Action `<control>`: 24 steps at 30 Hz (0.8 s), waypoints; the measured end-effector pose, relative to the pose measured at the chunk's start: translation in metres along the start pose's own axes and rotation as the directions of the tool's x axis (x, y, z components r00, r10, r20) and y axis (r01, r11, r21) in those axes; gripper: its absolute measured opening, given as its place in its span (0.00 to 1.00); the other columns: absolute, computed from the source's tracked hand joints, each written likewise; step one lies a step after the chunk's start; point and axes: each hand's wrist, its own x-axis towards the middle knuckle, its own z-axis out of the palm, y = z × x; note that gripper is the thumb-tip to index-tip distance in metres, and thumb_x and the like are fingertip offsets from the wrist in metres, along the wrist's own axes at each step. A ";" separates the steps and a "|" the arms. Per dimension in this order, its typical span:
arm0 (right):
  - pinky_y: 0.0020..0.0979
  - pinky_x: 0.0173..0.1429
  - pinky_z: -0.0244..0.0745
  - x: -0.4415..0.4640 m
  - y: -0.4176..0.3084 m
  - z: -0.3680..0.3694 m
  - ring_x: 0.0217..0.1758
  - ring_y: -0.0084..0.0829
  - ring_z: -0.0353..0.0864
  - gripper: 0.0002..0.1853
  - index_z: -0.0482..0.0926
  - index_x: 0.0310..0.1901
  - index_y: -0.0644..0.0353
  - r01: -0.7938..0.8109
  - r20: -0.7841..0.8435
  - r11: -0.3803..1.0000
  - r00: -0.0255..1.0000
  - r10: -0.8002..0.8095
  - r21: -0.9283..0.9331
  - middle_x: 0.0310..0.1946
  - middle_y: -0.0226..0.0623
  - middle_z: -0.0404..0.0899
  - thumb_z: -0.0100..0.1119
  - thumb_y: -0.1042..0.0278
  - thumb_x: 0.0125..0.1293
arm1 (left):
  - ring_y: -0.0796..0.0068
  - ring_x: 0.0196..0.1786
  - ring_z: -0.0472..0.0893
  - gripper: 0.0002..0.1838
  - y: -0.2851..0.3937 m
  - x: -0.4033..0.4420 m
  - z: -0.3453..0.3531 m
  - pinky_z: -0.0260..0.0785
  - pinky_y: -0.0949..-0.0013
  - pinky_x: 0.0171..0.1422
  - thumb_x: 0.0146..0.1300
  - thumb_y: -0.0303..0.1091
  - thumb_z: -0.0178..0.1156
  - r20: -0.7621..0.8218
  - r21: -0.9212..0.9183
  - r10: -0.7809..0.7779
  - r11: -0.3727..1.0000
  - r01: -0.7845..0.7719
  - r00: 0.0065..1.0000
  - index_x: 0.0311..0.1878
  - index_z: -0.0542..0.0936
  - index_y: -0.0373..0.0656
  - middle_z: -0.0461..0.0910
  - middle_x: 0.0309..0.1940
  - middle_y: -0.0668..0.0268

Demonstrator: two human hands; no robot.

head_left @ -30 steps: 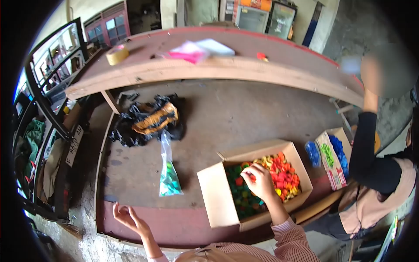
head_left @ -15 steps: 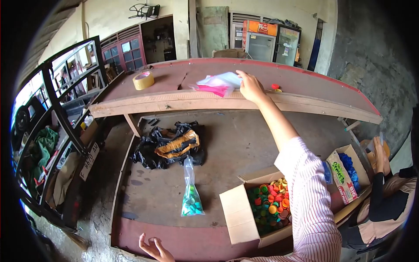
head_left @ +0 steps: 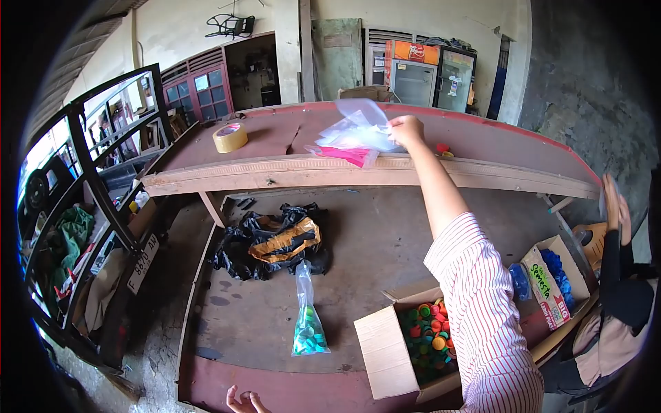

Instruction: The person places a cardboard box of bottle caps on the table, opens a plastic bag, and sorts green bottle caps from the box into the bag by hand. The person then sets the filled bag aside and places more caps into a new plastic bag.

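On the raised shelf, my right hand [head_left: 406,132] pinches the edge of a clear plastic bag [head_left: 363,125], lifting it above other bags and a pink plastic packet [head_left: 344,155]. My left hand [head_left: 246,400] is at the bottom edge of the view, partly cut off, with its fingers apart and nothing in them. A clear bag of green and teal bottle caps [head_left: 310,332] stands on the lower tabletop, its top narrow and upright. Beneath my right arm is an open cardboard box [head_left: 383,352] of loose green, red, orange and yellow bottle caps [head_left: 428,337], partly hidden by my sleeve.
A tape roll [head_left: 230,138] and red caps [head_left: 443,149] lie on the shelf [head_left: 509,138]. Crumpled black plastic [head_left: 241,242] is behind the bagged caps. A box with blue items [head_left: 544,289] sits at right, where another person's hands [head_left: 615,206] are raised.
My right hand has closed on a clear bag and raised its edge off the pile. My left hand has dropped slightly lower in view. The other person's hands have risen.
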 end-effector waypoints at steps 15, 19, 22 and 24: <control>0.42 0.41 0.71 0.029 -0.011 -0.055 0.35 0.52 0.75 0.06 0.74 0.31 0.64 0.318 -0.583 0.944 0.752 -0.307 -0.087 0.28 0.49 0.76 0.47 0.78 0.53 | 0.77 0.34 0.67 0.18 -0.010 0.002 -0.003 0.61 0.76 0.35 0.57 0.24 0.54 0.039 -0.001 -0.023 1.000 0.023 0.999 0.50 0.65 0.42 0.68 0.47 0.66; 0.47 0.43 0.64 0.014 -0.042 -0.089 0.37 0.54 0.71 0.04 0.69 0.31 0.68 0.508 -0.877 0.843 0.308 -0.370 -0.177 0.33 0.50 0.69 0.44 0.79 0.54 | 0.77 0.34 0.67 0.17 -0.008 -0.001 0.004 0.63 0.76 0.37 0.57 0.23 0.54 0.048 -0.004 -0.031 1.000 0.031 0.998 0.50 0.65 0.42 0.68 0.46 0.66; 0.39 0.39 0.71 0.001 -0.066 -0.120 0.37 0.44 0.76 0.06 0.67 0.34 0.68 0.723 -0.906 0.691 0.287 -0.313 -0.010 0.34 0.48 0.70 0.39 0.81 0.57 | 0.77 0.36 0.68 0.17 -0.005 -0.001 0.010 0.64 0.76 0.39 0.56 0.23 0.53 0.070 -0.023 -0.010 1.000 0.012 0.997 0.50 0.65 0.41 0.68 0.45 0.66; 0.27 0.36 0.76 -0.027 -0.084 -0.129 0.36 0.31 0.78 0.07 0.66 0.39 0.66 0.805 -0.832 0.445 0.516 -0.201 0.392 0.33 0.41 0.71 0.36 0.79 0.62 | 0.77 0.40 0.69 0.17 -0.014 -0.005 0.009 0.65 0.76 0.42 0.56 0.21 0.53 0.099 -0.058 -0.019 0.998 0.025 0.995 0.49 0.65 0.41 0.69 0.45 0.65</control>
